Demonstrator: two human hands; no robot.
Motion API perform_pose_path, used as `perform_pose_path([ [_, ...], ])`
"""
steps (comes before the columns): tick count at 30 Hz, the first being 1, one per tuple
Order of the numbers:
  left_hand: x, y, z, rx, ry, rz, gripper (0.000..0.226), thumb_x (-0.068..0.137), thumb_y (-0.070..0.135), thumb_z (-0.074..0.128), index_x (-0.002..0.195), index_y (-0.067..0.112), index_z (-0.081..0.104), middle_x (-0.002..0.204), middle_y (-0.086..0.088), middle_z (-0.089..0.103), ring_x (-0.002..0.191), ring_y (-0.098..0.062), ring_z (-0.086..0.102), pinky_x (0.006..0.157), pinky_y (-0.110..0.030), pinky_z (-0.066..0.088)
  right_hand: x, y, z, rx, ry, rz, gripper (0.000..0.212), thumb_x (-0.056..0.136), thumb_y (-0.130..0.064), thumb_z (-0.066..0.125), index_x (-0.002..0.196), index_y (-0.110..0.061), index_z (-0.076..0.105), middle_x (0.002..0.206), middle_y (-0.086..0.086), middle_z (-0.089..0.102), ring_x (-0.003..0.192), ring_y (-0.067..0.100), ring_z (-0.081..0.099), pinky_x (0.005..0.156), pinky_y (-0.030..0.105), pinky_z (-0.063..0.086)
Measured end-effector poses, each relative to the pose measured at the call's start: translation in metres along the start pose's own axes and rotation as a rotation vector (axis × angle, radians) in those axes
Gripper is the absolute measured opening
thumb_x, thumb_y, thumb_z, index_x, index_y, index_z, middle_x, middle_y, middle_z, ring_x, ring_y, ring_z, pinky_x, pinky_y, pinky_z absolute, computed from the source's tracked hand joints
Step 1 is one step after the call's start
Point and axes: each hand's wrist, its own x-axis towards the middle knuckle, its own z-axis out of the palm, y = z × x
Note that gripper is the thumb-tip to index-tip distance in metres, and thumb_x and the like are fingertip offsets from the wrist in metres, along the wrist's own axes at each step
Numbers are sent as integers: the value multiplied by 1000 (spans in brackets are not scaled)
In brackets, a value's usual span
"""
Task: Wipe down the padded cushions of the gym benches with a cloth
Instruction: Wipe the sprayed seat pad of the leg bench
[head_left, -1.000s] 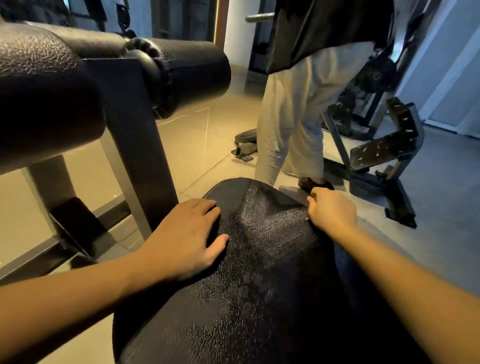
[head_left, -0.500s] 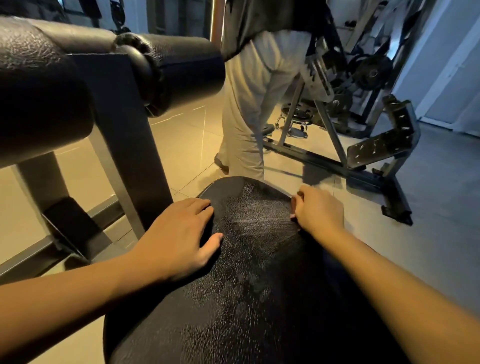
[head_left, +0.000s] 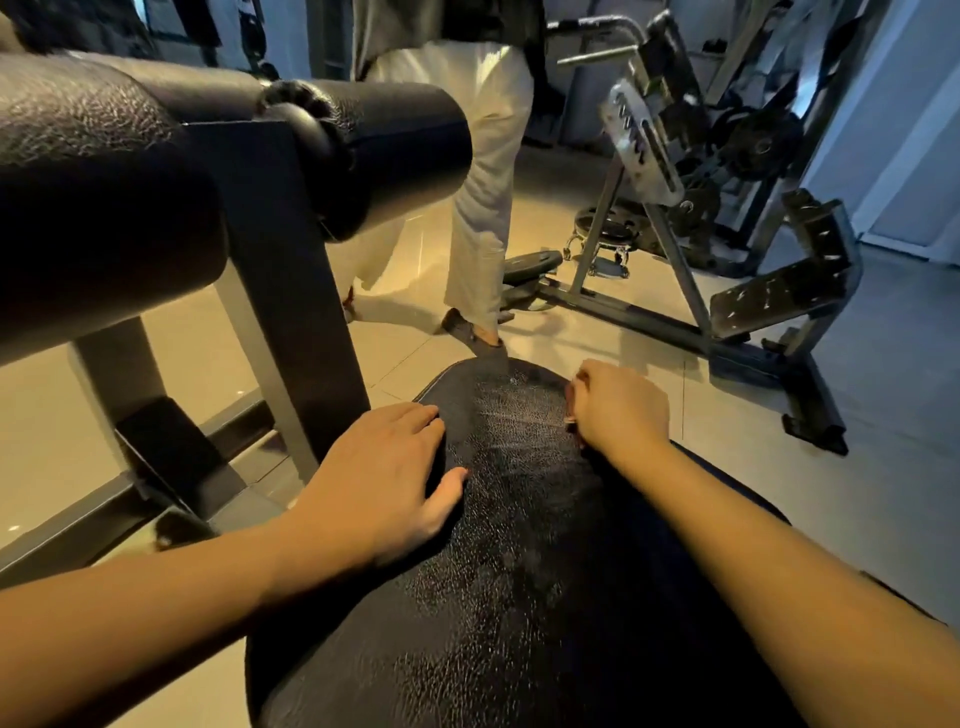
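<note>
One view, worn on our head. We look forward and steeply down along our forearms to the left hand (head_left: 384, 478) and right hand (head_left: 618, 410). The bench cushion (head_left: 509, 571) lies close beneath us and fills the lower frame. The wide lens bends the edges. The roller pad (head_left: 104, 197) looms very near at upper left, and the floor (head_left: 883, 415) stretches farther ahead.

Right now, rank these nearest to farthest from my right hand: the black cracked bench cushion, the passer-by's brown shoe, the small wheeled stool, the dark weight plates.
1. Black cracked bench cushion: touching, under the right hand.
2. Brown shoe: floor, just past the cushion's end.
3. Small wheeled stool: farther back, centre.
4. Dark weight plates: far back, right.
</note>
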Motion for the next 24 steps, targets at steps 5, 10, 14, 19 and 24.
perform_pose_path([
  [5,0,1,3,-10,16,-20,71,92,63,27,119,11,66,127,-6,65,119,-24,57,105,-40,46,10,-37,5,-9,-12,-4,21,101,-21,49,113,-14,64,110,12,69,100,36,65,69,35,39],
  [10,-1,-2,0,0,-11,-24,72,91,63,29,123,11,67,131,-6,65,122,-24,58,106,-40,47,22,-117,8,120,-87,-192,21,103,-27,52,117,-17,63,115,11,68,105,34,64,72,34,40],
  [14,1,-2,1,9,-7,-7,69,92,62,29,118,12,68,124,-5,66,115,-24,59,100,-41,49,16,-47,7,101,-47,-111,25,103,-35,47,108,-22,67,110,7,71,102,33,64,71,35,42],
  [19,2,-1,5,-4,14,-6,58,93,61,30,108,16,63,115,0,62,109,-21,57,95,-39,48,5,-13,3,106,-38,-89,27,105,-37,45,112,-20,64,110,8,71,101,33,63,76,38,47],
  [24,2,-1,3,-4,26,-2,57,94,61,34,112,17,65,118,0,64,109,-20,58,96,-38,49,-6,-42,-10,318,-203,-311,22,97,-33,61,116,-24,67,118,3,69,108,27,61,88,39,50],
])
